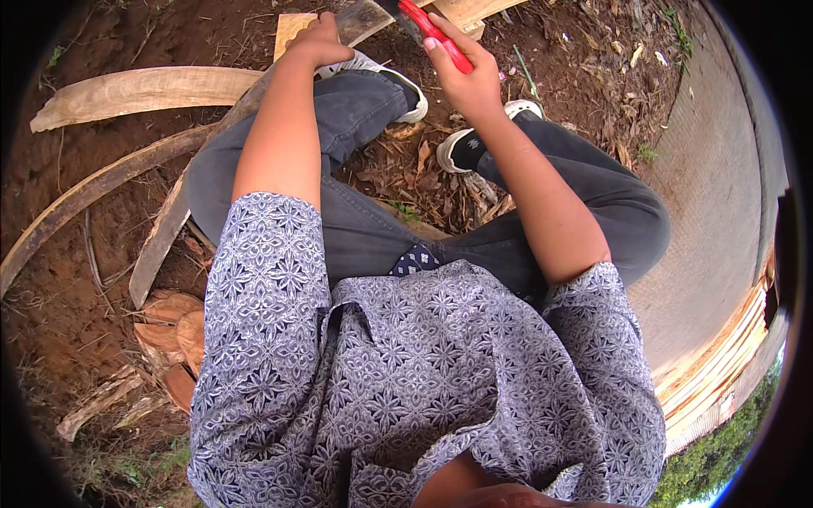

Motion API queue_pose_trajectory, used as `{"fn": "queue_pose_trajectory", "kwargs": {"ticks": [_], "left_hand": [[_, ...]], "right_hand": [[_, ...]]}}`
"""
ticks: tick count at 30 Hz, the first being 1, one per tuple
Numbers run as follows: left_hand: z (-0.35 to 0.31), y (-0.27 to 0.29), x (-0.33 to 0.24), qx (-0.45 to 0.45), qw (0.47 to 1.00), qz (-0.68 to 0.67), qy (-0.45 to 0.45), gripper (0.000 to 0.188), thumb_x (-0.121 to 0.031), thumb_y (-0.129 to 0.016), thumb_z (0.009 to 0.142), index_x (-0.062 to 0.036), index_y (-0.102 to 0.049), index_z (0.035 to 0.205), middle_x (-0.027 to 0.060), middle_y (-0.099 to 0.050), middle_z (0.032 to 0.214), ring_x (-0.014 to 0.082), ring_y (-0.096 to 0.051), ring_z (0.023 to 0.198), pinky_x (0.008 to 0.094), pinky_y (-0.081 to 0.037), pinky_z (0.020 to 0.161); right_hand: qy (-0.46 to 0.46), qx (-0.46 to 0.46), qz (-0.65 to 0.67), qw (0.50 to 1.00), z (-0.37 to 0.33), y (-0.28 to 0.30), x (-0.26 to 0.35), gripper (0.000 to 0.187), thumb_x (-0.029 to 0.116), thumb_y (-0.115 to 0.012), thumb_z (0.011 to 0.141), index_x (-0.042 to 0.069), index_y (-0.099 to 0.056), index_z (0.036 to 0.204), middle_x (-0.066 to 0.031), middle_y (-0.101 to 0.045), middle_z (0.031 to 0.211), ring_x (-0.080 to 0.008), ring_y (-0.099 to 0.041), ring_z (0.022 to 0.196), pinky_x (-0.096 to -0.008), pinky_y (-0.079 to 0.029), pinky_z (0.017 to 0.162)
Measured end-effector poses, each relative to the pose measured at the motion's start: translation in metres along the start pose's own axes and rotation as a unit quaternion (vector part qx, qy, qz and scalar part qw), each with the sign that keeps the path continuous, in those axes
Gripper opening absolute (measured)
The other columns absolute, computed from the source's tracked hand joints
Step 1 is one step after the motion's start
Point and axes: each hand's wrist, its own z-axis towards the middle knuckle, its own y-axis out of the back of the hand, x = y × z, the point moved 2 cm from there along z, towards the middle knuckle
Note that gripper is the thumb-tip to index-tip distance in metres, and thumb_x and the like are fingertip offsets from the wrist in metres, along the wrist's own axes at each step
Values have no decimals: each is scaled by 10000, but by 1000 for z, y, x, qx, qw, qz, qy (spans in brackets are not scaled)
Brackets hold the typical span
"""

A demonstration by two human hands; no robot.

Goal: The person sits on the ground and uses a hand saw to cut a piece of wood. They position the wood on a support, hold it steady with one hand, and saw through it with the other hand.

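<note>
At the top, my right hand (474,80) is closed around a red-handled tool (436,34), its thumb lying along the handle. The tool's far end runs out of the picture, so I cannot tell its exact kind. To the left, my left hand (315,44) grips a curved, dark-edged wooden plank (366,21), with its fingers partly hidden. A pale piece of wood (290,34) shows just beyond those fingers. Both forearms reach forward over my bent legs in dark trousers (364,207).
Curved wooden strips (144,95) lie on the brown soil at left, near cut wood pieces (174,326). Wood chips and dry leaves (423,178) litter the ground between my legs. A grey sheet-like surface (711,186) stretches along the right, beside stacked pale wood (716,347).
</note>
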Motion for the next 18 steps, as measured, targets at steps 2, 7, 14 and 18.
{"fn": "queue_pose_trajectory", "kwargs": {"ticks": [2, 7, 14, 18], "left_hand": [[2, 1, -3, 2, 1000, -1, -4, 819, -348, -768, 722, -17, -420, 1385, 281, -589, 1375, 428, -612, 1253, 460, -499, 1043], [2, 0, -1, 5, 1000, -9, -6, 838, -356, -775, 716, -18, -416, 1394, 290, -581, 1381, 422, -607, 1264, 456, -496, 1048], [5, -2, -3, -16, 1000, -11, -20, 827, -355, -774, 718, -9, -433, 1387, 284, -580, 1388, 427, -607, 1262, 462, -497, 1048], [-5, 3, 1, 10, 1000, -10, 1, 815, -358, -774, 719, -13, -447, 1381, 271, -582, 1392, 426, -601, 1269, 459, -493, 1057]], "right_hand": [[-2, -31, -8, 999, -5, -1, 0, 416, 272, -729, 959, 136, -687, 1350, -89, -764, 1000, -105, -660, 823, -283, -536, 800], [-21, 23, -66, 997, -20, 18, 26, 446, 282, -709, 971, 138, -655, 1389, -104, -758, 1007, -129, -672, 834, -295, -537, 811], [-82, 80, -102, 988, -66, 94, 87, 431, 195, -680, 1009, 73, -620, 1418, -105, -740, 1149, -101, -666, 969, -275, -518, 888], [-54, 93, -118, 987, -70, 110, 120, 434, 184, -672, 1018, 25, -610, 1417, -119, -735, 1168, -129, -670, 1048, -285, -505, 948]]}}
